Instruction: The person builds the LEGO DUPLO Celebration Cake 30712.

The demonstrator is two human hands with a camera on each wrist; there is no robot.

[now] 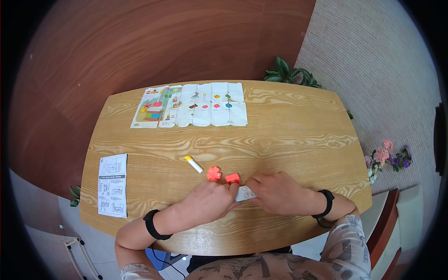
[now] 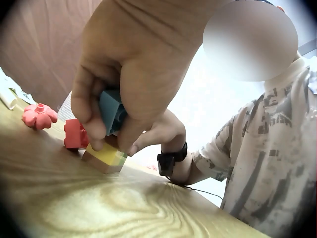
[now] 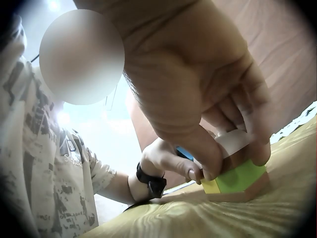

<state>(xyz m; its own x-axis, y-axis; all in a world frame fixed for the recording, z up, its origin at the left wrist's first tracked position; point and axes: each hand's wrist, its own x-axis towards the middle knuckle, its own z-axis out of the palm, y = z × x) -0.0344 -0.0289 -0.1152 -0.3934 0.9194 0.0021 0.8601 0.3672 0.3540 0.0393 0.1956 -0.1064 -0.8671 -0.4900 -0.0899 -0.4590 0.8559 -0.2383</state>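
Observation:
A small stack of bricks stands near the table's front edge, with a white brick (image 1: pixel 243 193) on top, green (image 3: pixel 241 177) and yellow (image 2: pixel 105 154) bricks lower down, and a brown base (image 3: pixel 250 193). My left hand (image 1: pixel 205 201) holds a teal-blue brick (image 2: pixel 112 110) tilted against the stack's left side, its fingertips touching the stack. From the right, my right hand (image 1: pixel 278 192) grips the stack between thumb and fingers, hiding part of it. Just behind the hands lies a red brick (image 1: pixel 232 178), and a red flower piece (image 1: pixel 214 174) is left of it.
A white candle piece with a yellow tip (image 1: pixel 194 164) lies beyond the flower. An unfolded picture sheet (image 1: pixel 202 117) is at the table's back, and a printed leaflet (image 1: pixel 112 185) at the left. Plants and a chair stand around the table.

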